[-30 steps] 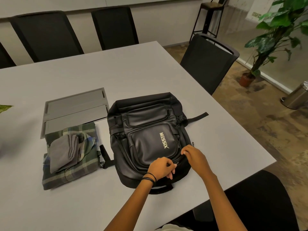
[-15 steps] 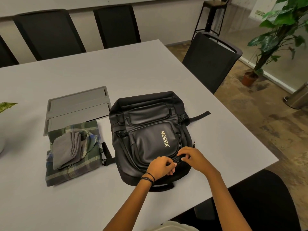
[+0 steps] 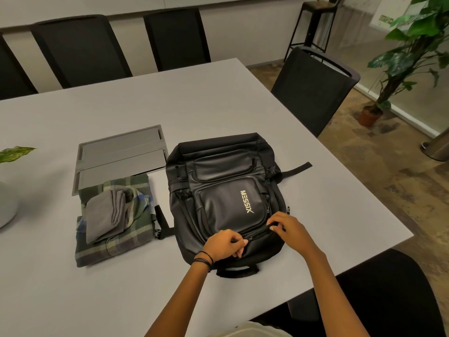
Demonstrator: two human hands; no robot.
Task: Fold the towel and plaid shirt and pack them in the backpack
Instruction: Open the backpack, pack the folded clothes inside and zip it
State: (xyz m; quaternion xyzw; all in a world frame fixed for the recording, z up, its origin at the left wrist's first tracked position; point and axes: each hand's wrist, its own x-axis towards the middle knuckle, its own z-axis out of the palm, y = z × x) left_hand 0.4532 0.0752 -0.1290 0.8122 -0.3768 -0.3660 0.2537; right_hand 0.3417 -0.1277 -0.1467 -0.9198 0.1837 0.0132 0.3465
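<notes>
Backpack (image 3: 226,190) marked "MESSIX" lies flat on a grey meeting-room table (image 3: 194,105) ringed by black chairs (image 3: 80,49) — left hand (image 3: 224,246) and right hand (image 3: 289,229) both pinching its zipper (image 3: 257,233); folded towel (image 3: 104,215) atop plaid shirt (image 3: 116,246) beside it.

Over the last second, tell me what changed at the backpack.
The left hand, pinching at the zipper, slid leftward away from the right hand, which grips the backpack fabric; a longer stretch of zipper shows between them. The folded towel on the plaid shirt and the backpack stayed put.
</notes>
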